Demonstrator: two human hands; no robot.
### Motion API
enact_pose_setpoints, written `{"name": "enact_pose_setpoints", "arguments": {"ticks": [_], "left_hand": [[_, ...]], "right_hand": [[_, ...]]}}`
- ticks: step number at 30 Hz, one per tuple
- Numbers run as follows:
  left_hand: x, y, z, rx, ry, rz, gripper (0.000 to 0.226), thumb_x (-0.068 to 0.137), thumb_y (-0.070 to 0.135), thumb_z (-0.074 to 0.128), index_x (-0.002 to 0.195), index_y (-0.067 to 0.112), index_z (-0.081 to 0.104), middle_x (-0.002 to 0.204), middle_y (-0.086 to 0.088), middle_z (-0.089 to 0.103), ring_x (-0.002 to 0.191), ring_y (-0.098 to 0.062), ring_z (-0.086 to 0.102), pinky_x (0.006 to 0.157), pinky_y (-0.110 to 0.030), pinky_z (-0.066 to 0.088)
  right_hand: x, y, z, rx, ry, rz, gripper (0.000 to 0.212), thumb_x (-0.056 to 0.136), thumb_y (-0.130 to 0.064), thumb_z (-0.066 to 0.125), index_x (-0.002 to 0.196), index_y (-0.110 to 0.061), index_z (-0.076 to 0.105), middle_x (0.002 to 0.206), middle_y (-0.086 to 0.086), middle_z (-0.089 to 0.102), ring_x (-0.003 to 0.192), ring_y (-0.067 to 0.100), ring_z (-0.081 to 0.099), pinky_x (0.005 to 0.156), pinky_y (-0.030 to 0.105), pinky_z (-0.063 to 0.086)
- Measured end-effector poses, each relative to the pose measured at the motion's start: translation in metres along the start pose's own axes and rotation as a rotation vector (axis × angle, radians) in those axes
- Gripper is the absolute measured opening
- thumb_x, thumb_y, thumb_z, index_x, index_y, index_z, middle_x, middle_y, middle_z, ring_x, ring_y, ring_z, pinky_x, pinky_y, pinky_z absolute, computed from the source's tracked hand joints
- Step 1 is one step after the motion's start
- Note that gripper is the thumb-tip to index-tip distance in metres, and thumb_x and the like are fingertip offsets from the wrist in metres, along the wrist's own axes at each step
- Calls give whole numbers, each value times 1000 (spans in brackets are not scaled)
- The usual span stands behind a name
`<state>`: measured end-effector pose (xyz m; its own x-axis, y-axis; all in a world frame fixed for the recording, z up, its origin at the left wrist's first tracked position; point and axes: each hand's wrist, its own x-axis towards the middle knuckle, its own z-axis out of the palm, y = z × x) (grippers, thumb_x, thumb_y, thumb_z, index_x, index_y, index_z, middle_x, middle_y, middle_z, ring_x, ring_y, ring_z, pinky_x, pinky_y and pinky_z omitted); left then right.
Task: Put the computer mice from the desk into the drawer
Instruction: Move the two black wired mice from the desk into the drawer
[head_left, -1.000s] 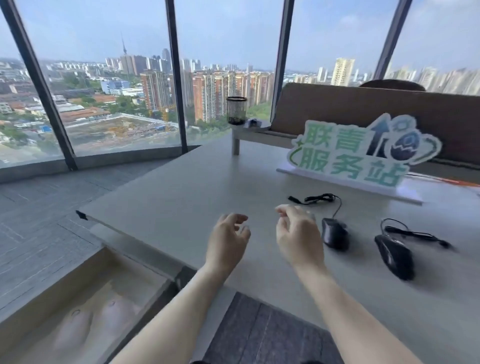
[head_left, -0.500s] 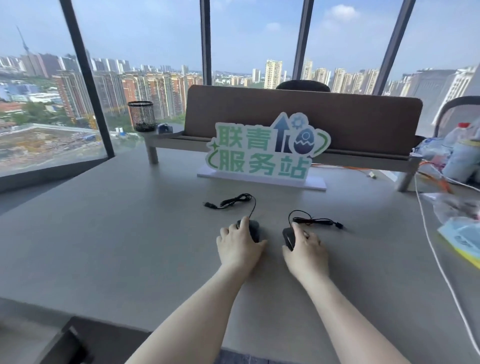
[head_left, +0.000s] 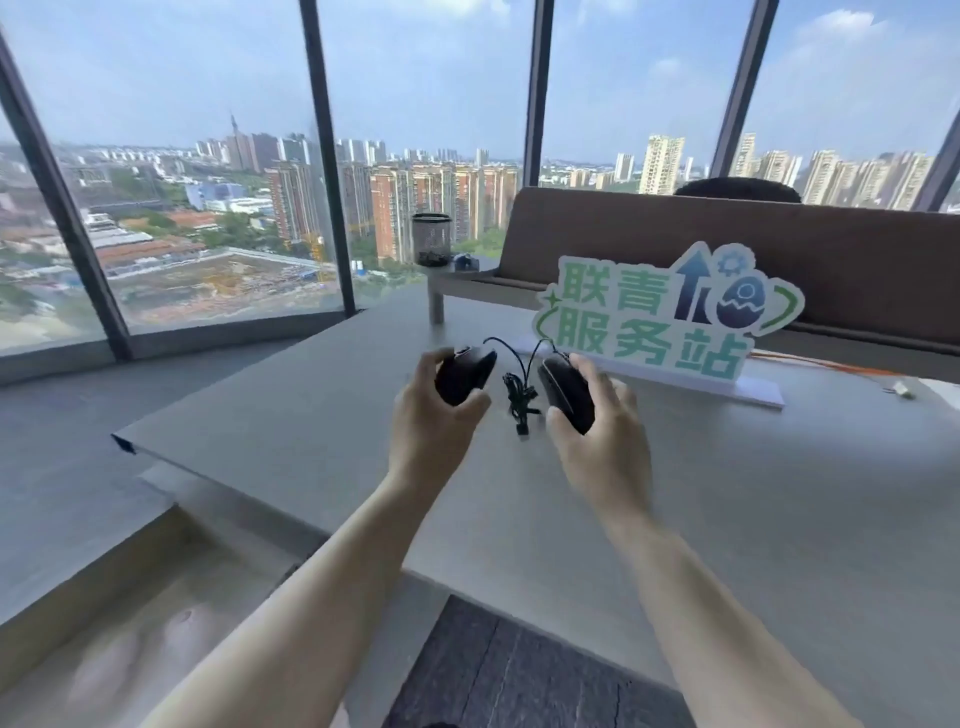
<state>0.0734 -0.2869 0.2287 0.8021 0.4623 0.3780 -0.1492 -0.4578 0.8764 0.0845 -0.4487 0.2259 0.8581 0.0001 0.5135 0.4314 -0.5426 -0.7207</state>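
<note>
1. Grey desk (head_left: 779, 519) fills the middle of the view, with floor-to-ceiling windows (head_left: 426, 104) and a city skyline beyond it.
2. Nearest the viewer, at lower left below the desk edge, a pale wooden drawer (head_left: 104, 623) stands open; its interior is blurred and its contents cannot be told.
3. Two bare forearms reach forward over the desk from the bottom edge.
4. Left hand (head_left: 431, 421) is curled around a black mouse (head_left: 465, 374), thumb on the near side and fingers over the top, holding it clear of the desk surface.
5. Right hand (head_left: 602, 441) grips a second black mouse (head_left: 566, 392), thumb on its near left side and fingers wrapped over its right side; this mouse is likewise lifted.
6. Between the two hands, black cables (head_left: 519, 395) arc out of the fronts of both mice and hang in a bundle, with a plug at the lowest point.
7. Behind the hands, a green-and-white cut-out sign (head_left: 649, 322) with Chinese characters stands upright on a white base on the desk.
8. Farther back, a brown partition panel (head_left: 857, 260) runs along a raised shelf; a black mesh pen holder (head_left: 431, 239) stands at the shelf's left end.
9. Dark rounded chair top (head_left: 737, 187) shows above the partition.
</note>
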Motion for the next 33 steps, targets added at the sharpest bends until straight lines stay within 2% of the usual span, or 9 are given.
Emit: {"name": "enact_pose_setpoints", "arguments": {"ticks": [4, 6, 9, 13, 17, 21, 24, 30, 33], "left_hand": [[1, -17, -105, 85, 190, 23, 53, 72, 27, 66, 123, 33, 51, 111, 3, 64, 93, -17, 61, 75, -28, 47], [-7, -33, -152, 139, 254, 2, 54, 70, 32, 64, 121, 37, 50, 110, 3, 65, 94, -17, 63, 76, -32, 51], [-25, -64, -213, 227, 358, -51, 53, 67, 37, 63, 119, 39, 50, 111, 1, 66, 96, -19, 64, 81, -37, 54], [-52, -113, -276, 320, 465, -149, 48, 71, 29, 64, 118, 32, 53, 103, 4, 67, 93, -19, 64, 80, -33, 52], [-77, -169, -317, 393, 501, -314, 46, 72, 25, 64, 117, 31, 55, 106, 4, 67, 96, -18, 62, 78, -29, 45], [-97, -226, -337, 476, 473, -487, 51, 73, 22, 66, 123, 22, 55, 120, -9, 61, 110, -28, 56, 90, -31, 41], [-109, -260, -339, 571, 401, -670, 55, 79, 26, 61, 132, 22, 47, 127, -14, 52, 116, -35, 47, 97, -38, 38], [-125, -304, -323, 852, 77, -944, 47, 90, 31, 51, 130, 11, 39, 133, -19, 43, 121, -39, 44, 98, -42, 40], [-128, -322, -312, 939, -81, -996, 45, 89, 25, 53, 129, 11, 40, 135, -17, 42, 125, -38, 43, 98, -42, 43]], "right_hand": [[-25, -73, 51, 222, -138, -115, 53, 87, -24, 62, 136, -35, 45, 123, -3, 49, 90, -7, 51, 72, -2, 35], [-42, -101, 84, 296, -234, -138, 53, 87, -24, 62, 136, -36, 45, 121, -5, 49, 88, -9, 49, 70, -5, 33], [-72, -135, 137, 377, -387, -151, 51, 87, -23, 63, 133, -38, 47, 120, -6, 51, 91, -5, 48, 75, -2, 30], [-118, -161, 210, 439, -604, -123, 49, 87, -22, 63, 133, -33, 48, 120, -6, 52, 104, 4, 48, 80, 1, 32], [-159, -167, 275, 397, -807, -28, 56, 87, -21, 61, 140, -29, 44, 125, 2, 49, 108, 11, 46, 93, 22, 32], [-192, -155, 326, 226, -926, 29, 60, 88, -23, 58, 144, -28, 38, 129, 9, 47, 118, 23, 48, 96, 27, 36], [-212, -143, 357, 45, -1036, 55, 65, 86, -28, 54, 146, -33, 30, 132, 10, 44, 120, 27, 47, 98, 37, 44], [-236, -130, 395, -345, -1219, -3, 71, 83, -20, 46, 148, -31, 20, 152, 16, 26, 128, 33, 44, 100, 40, 41], [-246, -126, 406, -504, -1290, -59, 67, 82, -18, 48, 144, -24, 24, 141, 17, 38, 120, 35, 52, 94, 40, 44]]}}
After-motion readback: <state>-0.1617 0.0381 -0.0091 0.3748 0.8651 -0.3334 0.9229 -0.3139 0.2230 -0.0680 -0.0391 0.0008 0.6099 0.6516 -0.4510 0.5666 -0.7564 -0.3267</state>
